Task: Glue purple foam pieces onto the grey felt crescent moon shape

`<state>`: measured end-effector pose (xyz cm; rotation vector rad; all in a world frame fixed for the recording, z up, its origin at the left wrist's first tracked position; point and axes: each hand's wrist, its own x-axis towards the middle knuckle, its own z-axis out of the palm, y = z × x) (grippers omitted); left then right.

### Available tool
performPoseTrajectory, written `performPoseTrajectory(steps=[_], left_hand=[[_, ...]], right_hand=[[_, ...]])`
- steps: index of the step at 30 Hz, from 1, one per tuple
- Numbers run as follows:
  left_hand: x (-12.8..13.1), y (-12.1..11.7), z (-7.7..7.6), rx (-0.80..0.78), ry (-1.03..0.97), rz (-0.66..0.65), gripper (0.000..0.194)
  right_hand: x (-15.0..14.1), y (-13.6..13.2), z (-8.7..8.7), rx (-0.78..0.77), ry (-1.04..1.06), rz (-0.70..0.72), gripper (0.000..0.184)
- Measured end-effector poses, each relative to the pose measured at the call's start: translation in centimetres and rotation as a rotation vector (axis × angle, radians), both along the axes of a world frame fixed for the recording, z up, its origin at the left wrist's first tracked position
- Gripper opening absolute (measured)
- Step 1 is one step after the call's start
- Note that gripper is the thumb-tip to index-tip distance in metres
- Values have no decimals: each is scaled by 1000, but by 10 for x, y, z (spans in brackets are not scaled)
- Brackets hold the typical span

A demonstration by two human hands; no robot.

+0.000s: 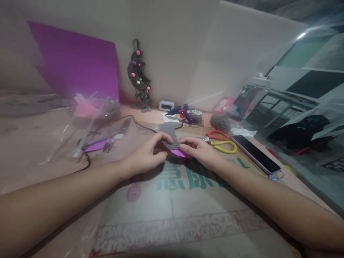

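Note:
Between my two hands is a grey, yarn-wrapped curved piece with a bare purple end at its lower right. My left hand holds its left side, with the fingers bent over the grey yarn and the thumb underneath. My right hand pinches the piece near the edge where grey meets purple. Both hands are over a printed cardboard sheet. Just behind the piece, a blue glue gun with a small red light stands on the table.
Scissors with orange and yellow handles and a phone lie at the right. Behind them sits a grey yarn ball. A white clock and a hanging moon ornament are at the back. A purple sheet leans at left.

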<state>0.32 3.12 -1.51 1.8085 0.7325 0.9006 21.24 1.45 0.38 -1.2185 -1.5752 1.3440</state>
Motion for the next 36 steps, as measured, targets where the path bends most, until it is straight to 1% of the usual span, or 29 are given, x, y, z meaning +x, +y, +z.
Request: performPoseTrajectory(steps=[2,4,6,8,11,14,16,19,22,24,27,30,32,34,36], left_hand=[[0,0,3,-6,-8,12,21],[1,0,7,-8,-15,34,14],[2,0,10,-20,-32,58,13],[3,1,11,-44,-41,88,12],[3,4,9,-53,-30,141,9],[2,7,6,-58,-35,188,8],[2,8,6,-63,-37,229,7],[0,11,7,-60,-46,299,8],[-2,13,5,-57,-91,348,12],[-3,14,4,-64,-96,358,13],[-4,14,4,-79,-59,345,13],[-3,11,5,-60,-18,335,12],[-2,8,5,-45,-7,317,12],[0,4,5,-50,-3,270,13],[1,-1,6,-77,25,209,14]], right_hand=[[1,0,-1,75,-55,-17,35],[2,-1,-1,184,-137,-20,34],[2,-1,-3,274,-213,-18,35],[2,-2,-4,315,-257,-31,34],[4,0,-5,336,-254,-99,32],[12,8,-1,424,-210,-179,33],[23,16,6,485,-184,-219,33],[42,28,19,530,-162,-308,27],[58,35,33,536,-217,-393,23],[66,36,44,520,-287,-445,23],[74,31,59,560,-424,-503,28],[80,25,71,650,-580,-528,44],[83,23,76,685,-635,-548,50],[87,22,81,703,-658,-568,48],[91,22,85,709,-674,-590,36]])
